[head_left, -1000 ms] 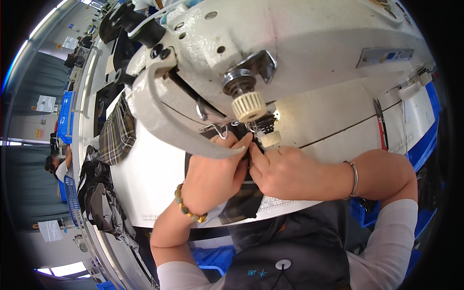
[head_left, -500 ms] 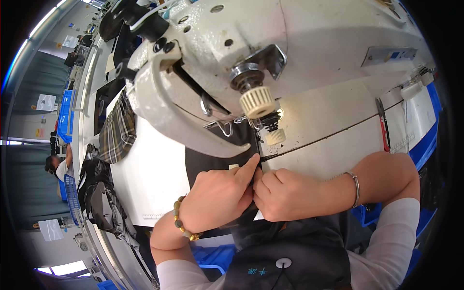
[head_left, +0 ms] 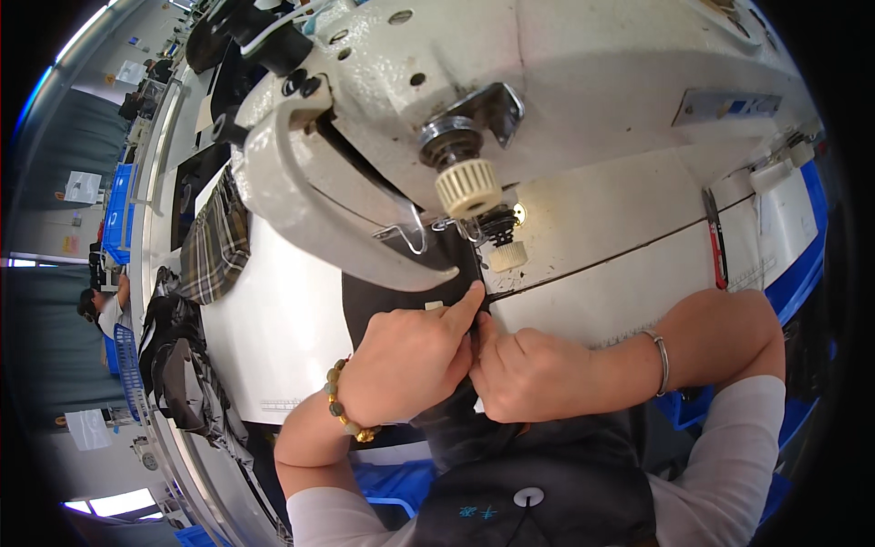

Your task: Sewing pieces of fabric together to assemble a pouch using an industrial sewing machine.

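Note:
A white industrial sewing machine point(head_left: 592, 73) fills the upper view, with a curved lever, cream knobs and a presser foot. Below it lies dark fabric point(head_left: 383, 296) on the worktable. My left hand point(head_left: 410, 365) is closed on the fabric's right edge, index finger pointing up along it toward the presser foot. My right hand point(head_left: 533, 369) is closed on the same edge just beside it, thumb and finger tucked near my left fingers. Both hands sit below the needle area; their fingertips partly hide what they pinch.
Plaid fabric point(head_left: 214, 237) and dark garment pieces point(head_left: 178, 365) lie at the left. Red-handled snips point(head_left: 715, 255) rest on the table at the right. Blue bins point(head_left: 383, 483) sit under and beside the table. A co-worker point(head_left: 108, 310) sits at the far left.
Since a second ago both hands have come down toward me from the presser foot, drawing the dark fabric with them. The plaid part under my hands no longer shows.

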Action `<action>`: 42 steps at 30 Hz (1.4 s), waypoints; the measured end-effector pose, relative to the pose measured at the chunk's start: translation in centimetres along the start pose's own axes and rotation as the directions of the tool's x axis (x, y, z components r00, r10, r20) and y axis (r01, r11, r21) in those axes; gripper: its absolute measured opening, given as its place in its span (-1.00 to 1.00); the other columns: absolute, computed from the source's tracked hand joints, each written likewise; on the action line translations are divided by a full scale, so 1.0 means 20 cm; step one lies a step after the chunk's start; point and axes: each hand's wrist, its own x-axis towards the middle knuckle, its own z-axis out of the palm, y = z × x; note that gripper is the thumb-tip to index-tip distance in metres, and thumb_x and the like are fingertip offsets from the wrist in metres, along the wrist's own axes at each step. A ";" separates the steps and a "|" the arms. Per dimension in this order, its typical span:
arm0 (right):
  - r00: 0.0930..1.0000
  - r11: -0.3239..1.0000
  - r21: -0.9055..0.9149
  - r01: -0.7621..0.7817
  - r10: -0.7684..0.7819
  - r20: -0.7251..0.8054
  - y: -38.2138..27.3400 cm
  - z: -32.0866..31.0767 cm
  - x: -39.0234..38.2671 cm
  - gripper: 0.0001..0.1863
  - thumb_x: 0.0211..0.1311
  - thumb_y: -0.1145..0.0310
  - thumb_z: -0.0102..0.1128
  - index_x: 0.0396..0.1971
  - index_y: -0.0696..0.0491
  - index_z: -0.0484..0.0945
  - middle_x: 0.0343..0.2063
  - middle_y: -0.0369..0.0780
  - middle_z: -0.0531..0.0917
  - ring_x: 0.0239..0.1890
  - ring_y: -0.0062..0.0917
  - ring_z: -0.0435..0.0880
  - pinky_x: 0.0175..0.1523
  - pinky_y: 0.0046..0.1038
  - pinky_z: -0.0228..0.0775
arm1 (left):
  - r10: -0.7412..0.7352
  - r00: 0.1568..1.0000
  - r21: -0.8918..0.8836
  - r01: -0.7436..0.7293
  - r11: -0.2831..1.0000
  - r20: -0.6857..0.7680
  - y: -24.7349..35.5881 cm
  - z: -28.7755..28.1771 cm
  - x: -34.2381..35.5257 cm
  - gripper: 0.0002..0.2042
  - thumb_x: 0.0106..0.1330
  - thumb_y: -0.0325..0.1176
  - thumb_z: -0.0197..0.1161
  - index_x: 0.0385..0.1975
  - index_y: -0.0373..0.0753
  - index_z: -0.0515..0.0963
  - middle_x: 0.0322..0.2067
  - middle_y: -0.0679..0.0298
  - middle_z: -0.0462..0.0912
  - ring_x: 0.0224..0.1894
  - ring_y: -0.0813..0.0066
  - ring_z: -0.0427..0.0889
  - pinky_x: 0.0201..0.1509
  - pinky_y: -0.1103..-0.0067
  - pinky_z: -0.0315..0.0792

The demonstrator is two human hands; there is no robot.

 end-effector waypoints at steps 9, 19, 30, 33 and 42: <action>0.999 0.999 -0.040 -0.031 0.031 0.011 0.04 0.03 0.02 -0.72 -0.22 0.30 0.14 -0.57 0.21 0.63 -0.41 0.13 0.73 -0.65 -0.59 0.53 -0.59 -0.60 0.11 | -0.024 0.998 0.078 0.028 0.997 -0.053 -0.02 0.01 0.02 -0.44 0.16 -0.43 0.26 0.25 -0.31 0.43 -0.46 0.16 0.66 -0.46 0.14 0.67 -0.45 0.34 0.49; 1.000 1.000 0.010 -0.014 0.014 0.002 0.01 0.02 0.01 -0.72 -0.15 0.29 0.13 -0.56 0.22 0.65 -0.48 0.13 0.72 -0.69 -0.59 0.50 -0.61 -0.61 0.10 | 0.023 0.999 0.175 -0.014 0.984 -0.049 0.02 0.04 -0.02 -0.45 0.07 -0.44 0.34 0.16 -0.31 0.52 -0.44 0.22 0.68 -0.43 0.24 0.69 -0.41 0.41 0.52; 0.999 0.999 0.048 0.019 -0.021 0.041 0.02 0.01 0.01 -0.73 -0.25 0.29 0.12 -0.60 0.19 0.62 -0.50 0.09 0.72 -0.71 -0.61 0.42 -0.61 -0.59 0.09 | 0.045 0.992 0.165 -0.025 0.986 -0.118 0.00 0.06 0.00 -0.49 0.08 -0.46 0.31 0.12 -0.33 0.53 -0.46 0.23 0.67 -0.46 0.24 0.67 -0.44 0.39 0.50; 0.999 0.999 -0.040 -0.032 0.032 -0.007 0.04 0.05 0.02 -0.73 -0.26 0.32 0.13 -0.57 0.20 0.62 -0.46 0.10 0.72 -0.69 -0.59 0.44 -0.60 -0.58 0.15 | 0.041 0.983 0.182 -0.007 0.983 -0.181 -0.04 0.07 0.05 -0.54 0.10 -0.46 0.29 0.08 -0.28 0.56 -0.47 0.24 0.67 -0.47 0.22 0.66 -0.46 0.38 0.48; 0.994 0.994 0.012 -0.107 0.107 -0.017 0.12 0.12 0.04 -0.80 -0.23 0.36 0.21 -0.63 0.22 0.60 -0.41 0.23 0.70 -0.68 -0.54 0.55 -0.62 -0.57 0.28 | -0.004 0.938 0.159 0.063 0.985 -0.346 -0.13 0.06 0.16 -0.92 0.15 -0.44 0.26 -0.42 -0.27 0.54 -0.48 0.15 0.63 -0.44 0.10 0.65 -0.40 0.31 0.51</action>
